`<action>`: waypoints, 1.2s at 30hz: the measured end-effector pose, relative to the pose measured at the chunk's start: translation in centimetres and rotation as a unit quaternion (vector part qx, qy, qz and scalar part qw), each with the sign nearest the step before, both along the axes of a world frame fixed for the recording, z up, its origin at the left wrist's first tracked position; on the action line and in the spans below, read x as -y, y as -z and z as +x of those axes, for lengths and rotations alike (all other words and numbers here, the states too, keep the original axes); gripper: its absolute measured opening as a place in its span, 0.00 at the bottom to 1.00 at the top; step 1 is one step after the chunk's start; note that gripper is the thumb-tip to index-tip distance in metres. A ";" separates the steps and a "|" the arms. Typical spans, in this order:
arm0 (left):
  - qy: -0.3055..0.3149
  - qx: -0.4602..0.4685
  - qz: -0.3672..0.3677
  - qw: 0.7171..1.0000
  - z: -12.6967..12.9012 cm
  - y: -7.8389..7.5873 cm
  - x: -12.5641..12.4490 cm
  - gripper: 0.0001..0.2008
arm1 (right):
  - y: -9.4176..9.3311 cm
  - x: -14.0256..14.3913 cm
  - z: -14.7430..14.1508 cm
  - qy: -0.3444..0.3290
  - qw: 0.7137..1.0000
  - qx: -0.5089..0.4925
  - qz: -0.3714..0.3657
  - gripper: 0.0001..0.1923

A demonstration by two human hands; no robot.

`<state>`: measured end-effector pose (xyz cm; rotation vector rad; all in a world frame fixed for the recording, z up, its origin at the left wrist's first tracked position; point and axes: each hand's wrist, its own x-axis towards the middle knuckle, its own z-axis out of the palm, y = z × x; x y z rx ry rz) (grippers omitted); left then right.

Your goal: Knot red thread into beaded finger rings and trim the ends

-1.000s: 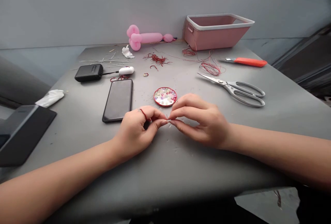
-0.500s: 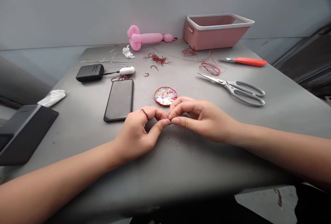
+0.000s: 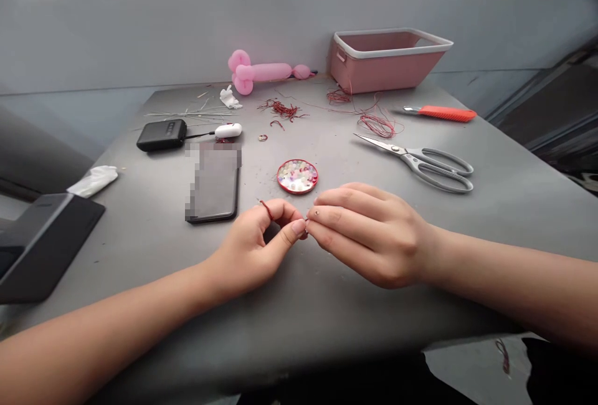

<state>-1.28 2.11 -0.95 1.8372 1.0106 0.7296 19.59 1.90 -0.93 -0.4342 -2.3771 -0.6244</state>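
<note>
My left hand [image 3: 261, 243] is closed in a pinch, thumb against index finger, on a short bit of thin dark red cord [image 3: 306, 228]. More red cord [image 3: 266, 209] loops over that hand's index finger. My right hand [image 3: 369, 230] meets the left fingertips, its back turned up and its fingers pressed together. Its thumb is hidden underneath, so I cannot see what it pinches. A tiny speck sits on one right finger. Just beyond the hands lies a round red-rimmed dish [image 3: 298, 177] of small pale and pink beads.
A phone [image 3: 215, 184] lies left of the dish, with a black power bank [image 3: 162, 135] behind. Grey scissors [image 3: 420, 163] and an orange-handled cutter [image 3: 446, 113] lie right. Red cord scraps [image 3: 283, 109], a coil [image 3: 377, 124], a pink balloon [image 3: 268, 71] and a pink basket [image 3: 387, 68] are farther back.
My right hand has rolled over, so its back now faces up and its thumb is out of sight. My left hand keeps its pinch almost in place.
</note>
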 end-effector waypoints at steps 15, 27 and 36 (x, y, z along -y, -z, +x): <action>0.024 -0.081 0.040 0.996 0.4 -0.4 0.1 0.09 | 0.3 -2.0 0.5 -0.080 0.974 -0.057 -0.204 0.06; 0.024 -0.041 0.035 0.998 0.3 -0.2 0.1 0.08 | 0.7 -1.0 -0.2 0.002 0.969 -0.088 -0.229 0.10; 0.028 0.009 -0.014 0.999 0.0 0.0 0.2 0.08 | -0.5 -1.4 0.2 -0.004 0.761 -0.158 -0.629 0.10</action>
